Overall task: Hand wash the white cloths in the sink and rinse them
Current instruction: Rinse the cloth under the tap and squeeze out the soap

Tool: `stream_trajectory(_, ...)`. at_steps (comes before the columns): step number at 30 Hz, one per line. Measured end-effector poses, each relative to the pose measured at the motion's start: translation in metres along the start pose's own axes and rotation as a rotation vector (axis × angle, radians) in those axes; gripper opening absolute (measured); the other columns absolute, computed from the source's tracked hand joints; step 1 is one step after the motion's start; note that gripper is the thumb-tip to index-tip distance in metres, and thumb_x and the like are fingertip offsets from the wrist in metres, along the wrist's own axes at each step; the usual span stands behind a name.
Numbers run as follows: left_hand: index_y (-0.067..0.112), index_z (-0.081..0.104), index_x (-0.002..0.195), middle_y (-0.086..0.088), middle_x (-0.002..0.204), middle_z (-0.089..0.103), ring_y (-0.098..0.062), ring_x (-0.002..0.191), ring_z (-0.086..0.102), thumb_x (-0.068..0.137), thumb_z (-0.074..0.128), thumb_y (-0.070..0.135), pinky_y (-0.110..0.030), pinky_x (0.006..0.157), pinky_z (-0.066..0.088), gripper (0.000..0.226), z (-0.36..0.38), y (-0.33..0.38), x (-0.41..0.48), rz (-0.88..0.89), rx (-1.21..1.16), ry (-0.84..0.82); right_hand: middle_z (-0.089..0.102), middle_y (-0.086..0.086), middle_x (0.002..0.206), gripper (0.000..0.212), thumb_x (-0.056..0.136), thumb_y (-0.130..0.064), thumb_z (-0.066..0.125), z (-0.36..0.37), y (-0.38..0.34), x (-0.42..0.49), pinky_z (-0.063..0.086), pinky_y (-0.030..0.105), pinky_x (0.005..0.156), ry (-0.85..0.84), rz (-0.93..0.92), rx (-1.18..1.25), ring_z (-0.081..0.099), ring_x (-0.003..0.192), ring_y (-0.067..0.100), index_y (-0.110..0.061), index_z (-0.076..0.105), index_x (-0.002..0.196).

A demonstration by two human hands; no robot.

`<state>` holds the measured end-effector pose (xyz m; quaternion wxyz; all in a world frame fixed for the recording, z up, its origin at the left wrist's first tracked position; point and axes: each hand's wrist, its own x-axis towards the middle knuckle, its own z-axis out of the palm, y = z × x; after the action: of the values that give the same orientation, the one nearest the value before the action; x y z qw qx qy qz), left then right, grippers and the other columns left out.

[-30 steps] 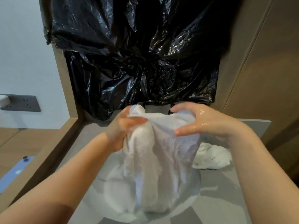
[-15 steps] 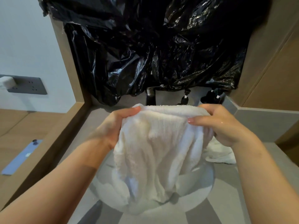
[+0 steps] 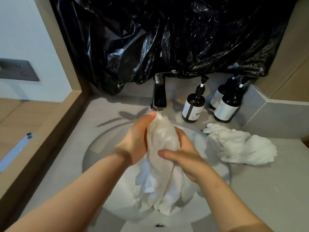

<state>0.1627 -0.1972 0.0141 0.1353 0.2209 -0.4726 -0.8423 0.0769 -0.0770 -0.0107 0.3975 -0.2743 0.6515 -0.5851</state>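
Both hands grip one white cloth (image 3: 161, 136): the left hand (image 3: 135, 141) wraps its upper part, the right hand (image 3: 187, 158) clasps it lower down. Half a second ago it was spread wide between them; now it is bunched into a roll, top just under the tap (image 3: 158, 92), tail hanging into the sink (image 3: 102, 156). This looks like rinsing or wringing. A second cloth (image 3: 239, 146) lies on the worktop (image 3: 267, 190), right of the sink.

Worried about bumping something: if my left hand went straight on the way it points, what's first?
Likely the black faucet: your left hand, gripping the white cloth, points at its spout, thumb tip just below it. Depth is hard to judge here.
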Motion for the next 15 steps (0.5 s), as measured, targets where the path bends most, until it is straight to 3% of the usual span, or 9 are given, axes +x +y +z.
stream_trajectory(3,0.013,0.063,0.114,-0.013,0.107,0.070,-0.026,0.097,0.068,0.096,0.041,0.039,-0.038,0.083,0.054,0.038,-0.016,-0.005,0.005,-0.023,0.187,0.051,0.067,0.002,0.092,0.051,0.057,-0.011,0.071,-0.012,0.006,0.001,0.057,0.033,0.067,0.175,0.038,0.138,0.069,0.077,0.016,-0.034,0.056,0.101)
stream_trajectory(5,0.016,0.063,0.107,-0.013,0.101,0.070,-0.026,0.090,0.068,0.096,0.047,0.033,-0.038,0.081,0.054,0.026,-0.028,-0.011,0.009,-0.057,0.282,0.149,0.065,0.009,0.085,0.051,0.059,-0.011,0.070,-0.025,0.007,0.001,0.053,0.028,0.054,0.283,0.081,0.317,0.067,0.064,0.018,-0.017,0.058,0.108)
stream_trajectory(7,0.015,0.061,0.098,-0.012,0.095,0.068,-0.024,0.082,0.067,0.095,0.053,0.024,-0.035,0.076,0.053,0.013,-0.039,-0.019,0.012,-0.122,0.309,0.285,0.065,0.012,0.083,0.054,0.062,-0.023,0.068,-0.038,0.001,-0.002,0.052,0.025,0.052,0.361,0.138,0.463,0.066,0.064,0.023,-0.007,0.060,0.113)
stream_trajectory(9,0.014,0.060,0.089,-0.010,0.085,0.065,-0.022,0.074,0.064,0.094,0.054,0.016,-0.032,0.069,0.051,0.008,-0.048,-0.029,0.015,-0.151,0.331,0.387,0.068,0.006,0.070,0.023,0.080,-0.022,0.053,-0.051,-0.009,-0.005,0.052,0.021,0.052,0.422,0.097,0.545,0.066,0.059,0.021,-0.011,0.072,0.086)
stream_trajectory(11,0.014,0.060,0.084,-0.009,0.080,0.064,-0.021,0.071,0.062,0.095,0.053,0.013,-0.030,0.068,0.050,0.013,-0.054,-0.037,0.019,-0.149,0.368,0.427,0.068,0.001,0.060,0.035,0.087,-0.017,0.044,-0.062,-0.024,-0.007,0.052,0.018,0.053,0.489,0.024,0.562,0.066,0.056,0.018,-0.015,0.073,0.068)
stream_trajectory(15,0.014,0.060,0.080,-0.009,0.079,0.063,-0.020,0.068,0.061,0.094,0.051,0.010,-0.028,0.065,0.048,0.018,-0.065,-0.052,0.028,-0.148,0.485,0.438,0.068,-0.002,0.063,0.022,0.086,-0.018,0.044,-0.078,-0.049,-0.011,0.050,0.016,0.051,0.521,-0.079,0.611,0.066,0.057,0.014,-0.015,0.065,0.083)
